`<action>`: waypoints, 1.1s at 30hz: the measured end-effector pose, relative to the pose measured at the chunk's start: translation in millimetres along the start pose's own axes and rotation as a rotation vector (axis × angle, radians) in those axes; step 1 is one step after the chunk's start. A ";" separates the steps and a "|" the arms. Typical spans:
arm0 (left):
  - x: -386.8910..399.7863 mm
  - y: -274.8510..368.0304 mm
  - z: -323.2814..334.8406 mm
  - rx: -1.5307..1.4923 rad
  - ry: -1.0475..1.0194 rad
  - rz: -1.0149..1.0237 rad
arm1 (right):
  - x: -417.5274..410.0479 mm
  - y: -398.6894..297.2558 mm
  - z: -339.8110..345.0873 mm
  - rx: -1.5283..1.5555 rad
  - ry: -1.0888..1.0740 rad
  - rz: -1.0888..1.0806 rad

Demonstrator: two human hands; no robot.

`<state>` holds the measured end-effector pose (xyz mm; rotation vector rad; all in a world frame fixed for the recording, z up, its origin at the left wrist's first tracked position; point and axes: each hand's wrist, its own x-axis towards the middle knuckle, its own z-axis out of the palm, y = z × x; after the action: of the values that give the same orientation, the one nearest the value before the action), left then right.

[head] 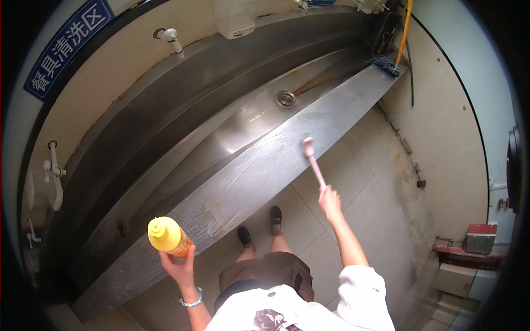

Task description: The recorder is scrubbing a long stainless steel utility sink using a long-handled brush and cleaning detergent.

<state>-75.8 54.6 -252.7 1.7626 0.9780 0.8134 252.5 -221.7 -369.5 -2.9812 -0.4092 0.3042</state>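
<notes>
My left hand (180, 265) grips an orange bottle with a yellow cap (165, 236), held over the near-left part of a stainless steel trough sink's wide front ledge (265, 153). In my right hand (330, 202) is the handle of a pale pink long-handled brush (315, 167). Its head, slightly blurred, rests on or just above the ledge near the front edge. Wet, foamy streaks cover the ledge from the left end to about the brush. Behind the ledge lies the sink's basin with a round metal drain (286, 98).
White taps (170, 36) and a white dispenser (235, 18) hang on the back wall. A dark mop head (383, 65) with an orange pole sits on the ledge's far right end. Boxes (456, 279) stand at the lower right. Grey tiles (352, 198) form the floor.
</notes>
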 end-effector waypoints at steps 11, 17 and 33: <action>-3.2 54.0 116.4 -0.023 0.087 -0.049 | -10.7 -72.0 49.0 -0.066 -0.387 -0.568; -19.6 79.3 179.9 0.067 0.078 0.008 | 226.5 82.3 -31.8 0.098 0.036 0.044; -5.8 119.6 262.4 0.056 0.075 -0.010 | 200.5 116.4 -36.4 0.115 0.068 0.011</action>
<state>175.0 -86.5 -233.1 1.7844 1.0681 0.8584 479.0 -280.6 -387.1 -2.8732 -0.3554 0.2194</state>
